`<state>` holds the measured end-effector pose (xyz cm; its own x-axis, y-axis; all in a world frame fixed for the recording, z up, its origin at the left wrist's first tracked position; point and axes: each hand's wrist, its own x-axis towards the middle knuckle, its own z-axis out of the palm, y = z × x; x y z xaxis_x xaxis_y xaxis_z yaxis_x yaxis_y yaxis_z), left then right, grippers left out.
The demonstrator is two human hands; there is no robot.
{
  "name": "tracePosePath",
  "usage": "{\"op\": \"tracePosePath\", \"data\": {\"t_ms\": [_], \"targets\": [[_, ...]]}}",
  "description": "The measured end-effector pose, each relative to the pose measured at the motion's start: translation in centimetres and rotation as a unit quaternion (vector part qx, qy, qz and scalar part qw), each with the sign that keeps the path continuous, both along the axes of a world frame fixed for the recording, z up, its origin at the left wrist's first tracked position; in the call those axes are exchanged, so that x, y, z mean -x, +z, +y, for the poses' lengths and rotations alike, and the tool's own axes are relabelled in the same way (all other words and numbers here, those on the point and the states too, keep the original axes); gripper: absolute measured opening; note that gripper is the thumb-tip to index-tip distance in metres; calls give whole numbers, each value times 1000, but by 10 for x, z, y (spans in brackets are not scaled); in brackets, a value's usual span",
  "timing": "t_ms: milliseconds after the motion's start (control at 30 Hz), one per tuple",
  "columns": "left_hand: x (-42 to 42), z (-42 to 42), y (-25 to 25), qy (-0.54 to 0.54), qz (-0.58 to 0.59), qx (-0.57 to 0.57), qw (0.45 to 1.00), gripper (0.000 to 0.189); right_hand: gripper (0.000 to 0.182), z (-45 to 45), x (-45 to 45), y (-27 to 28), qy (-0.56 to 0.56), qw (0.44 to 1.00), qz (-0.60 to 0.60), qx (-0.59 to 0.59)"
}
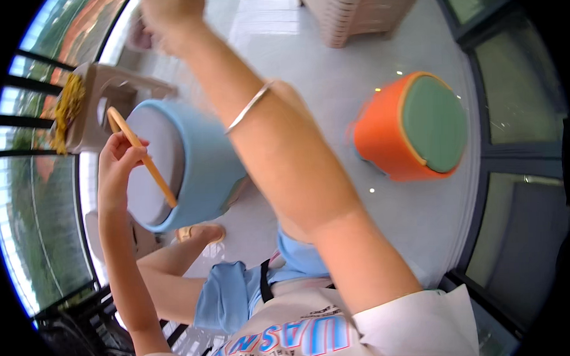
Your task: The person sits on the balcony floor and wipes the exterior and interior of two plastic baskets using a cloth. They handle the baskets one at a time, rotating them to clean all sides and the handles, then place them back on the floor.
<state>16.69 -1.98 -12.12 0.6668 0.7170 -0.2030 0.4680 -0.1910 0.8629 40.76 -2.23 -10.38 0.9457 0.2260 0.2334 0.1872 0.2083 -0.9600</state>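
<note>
My left hand (119,160), at the left, pinches a thin tan hoop or curved strip (145,159), seen nearly edge-on, between thumb and fingers. The strip slants over the grey top of a light-blue round stool (197,157). My right arm, with a silver bangle (249,107) on it, reaches across the view. At its end my right hand (173,19) is blurred and partly cut off by the top edge. A blurred mauve thing (139,36) shows beside that hand; whether the fingers hold it cannot be told.
Yellow yarn-like strands (68,108) hang over a beige plastic stool (91,102) by the window bars at left. An orange stool with a green top (408,126) stands at right. Stacked beige plastic furniture (343,16) is at the top. Dark-framed glass doors (484,157) line the right.
</note>
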Motion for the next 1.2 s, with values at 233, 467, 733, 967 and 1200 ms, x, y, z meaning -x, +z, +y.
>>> {"op": "tracePosePath", "data": {"t_ms": [233, 467, 733, 967, 1200], "targets": [[58, 16, 8, 124, -264, 370, 882, 28, 38, -30, 2, 13, 204, 979, -26, 2], [120, 45, -18, 303, -201, 253, 896, 25, 35, -14, 20, -4, 298, 942, -115, 106], [150, 46, -57, 310, -97, 19, 946, 44, 40, -30, 66, -25, 443, 861, -169, 182], [161, 34, -92, 432, -99, 113, 889, 63, 42, -21, 87, -110, 434, 681, -469, 358], [119, 14, -100, 393, -220, 269, 851, 64, 54, 10, 154, -108, 389, 603, -587, 375]]}}
